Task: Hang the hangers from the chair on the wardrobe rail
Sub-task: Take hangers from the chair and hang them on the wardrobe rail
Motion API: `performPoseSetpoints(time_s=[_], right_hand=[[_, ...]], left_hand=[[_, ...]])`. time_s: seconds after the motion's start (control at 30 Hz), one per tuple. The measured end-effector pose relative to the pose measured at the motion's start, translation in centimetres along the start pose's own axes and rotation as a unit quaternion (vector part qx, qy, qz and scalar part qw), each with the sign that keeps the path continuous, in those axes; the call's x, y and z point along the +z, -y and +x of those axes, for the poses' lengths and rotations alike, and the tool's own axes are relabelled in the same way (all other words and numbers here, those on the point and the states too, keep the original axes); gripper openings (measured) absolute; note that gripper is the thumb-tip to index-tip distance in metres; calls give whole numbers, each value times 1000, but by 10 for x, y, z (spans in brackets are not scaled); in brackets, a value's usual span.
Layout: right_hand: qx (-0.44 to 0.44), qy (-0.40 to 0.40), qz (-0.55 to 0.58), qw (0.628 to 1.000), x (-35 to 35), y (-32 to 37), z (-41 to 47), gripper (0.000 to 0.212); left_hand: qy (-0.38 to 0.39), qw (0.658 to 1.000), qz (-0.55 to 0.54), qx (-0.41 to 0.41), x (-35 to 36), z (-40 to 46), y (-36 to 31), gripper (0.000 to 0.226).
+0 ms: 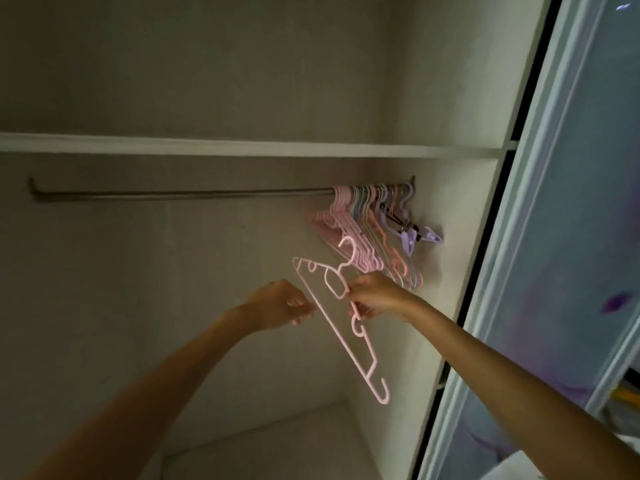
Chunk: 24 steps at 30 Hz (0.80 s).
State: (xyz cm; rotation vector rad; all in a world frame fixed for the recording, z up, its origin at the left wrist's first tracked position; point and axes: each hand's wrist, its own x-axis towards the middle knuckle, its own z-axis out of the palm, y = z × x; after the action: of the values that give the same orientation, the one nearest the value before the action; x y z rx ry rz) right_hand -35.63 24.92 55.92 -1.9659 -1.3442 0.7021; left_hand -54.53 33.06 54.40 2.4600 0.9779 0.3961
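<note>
A pink plastic hanger hangs tilted in the air below the wardrobe rail, its hook pointing up toward the rail. My right hand grips it near the neck. My left hand is beside the hanger's long bar with its fingers loosely curled; its fingertips reach the bar, and I cannot tell whether they pinch it. Several pink, blue and lilac hangers are bunched at the rail's right end, close to the side wall.
A white shelf runs across just above the rail. The wardrobe's right side panel stands close to the hung hangers. A sliding door with a pale blue and purple panel fills the right side. The rail's left stretch is bare.
</note>
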Motion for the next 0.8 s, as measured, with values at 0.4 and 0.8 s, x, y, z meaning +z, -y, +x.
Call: performPoseSetpoints(time_s=[0.4, 0.8], right_hand=[[-67, -91, -166, 980, -52, 56, 162, 28], [-10, -77, -239, 968, -33, 59, 232, 29]], left_hand=[[-251, 947, 200, -28, -73, 143, 36, 62], [-231, 919, 317, -34, -83, 197, 70, 72]])
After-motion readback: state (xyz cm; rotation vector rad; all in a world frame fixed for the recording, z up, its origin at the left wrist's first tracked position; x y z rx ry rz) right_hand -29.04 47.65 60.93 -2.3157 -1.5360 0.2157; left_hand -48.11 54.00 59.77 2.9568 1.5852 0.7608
